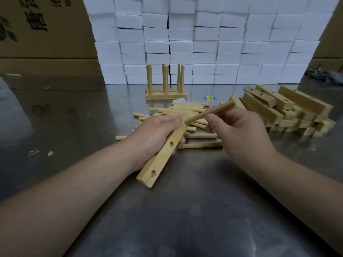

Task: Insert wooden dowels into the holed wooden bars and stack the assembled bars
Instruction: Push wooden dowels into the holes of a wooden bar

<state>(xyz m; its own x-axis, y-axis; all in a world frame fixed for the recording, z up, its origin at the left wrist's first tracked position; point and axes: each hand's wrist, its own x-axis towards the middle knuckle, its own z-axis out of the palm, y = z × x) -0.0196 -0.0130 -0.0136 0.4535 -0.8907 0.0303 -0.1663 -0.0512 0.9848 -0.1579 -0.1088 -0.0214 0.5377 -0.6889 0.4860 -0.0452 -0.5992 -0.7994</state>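
My left hand grips a holed wooden bar near its far end, tilted above the metal table; two empty holes show on its near half. My right hand pinches a wooden dowel, whose lower tip meets the bar's far end beside my left thumb. Loose dowels lie in a pile just behind both hands. Assembled bars with upright dowels stand further back at the centre. A heap of holed bars lies at the right.
A wall of white boxes closes the back of the steel table. Cardboard cartons stand at the left. A single dowel lies far left. A blue-yellow sticker sits behind the pile.
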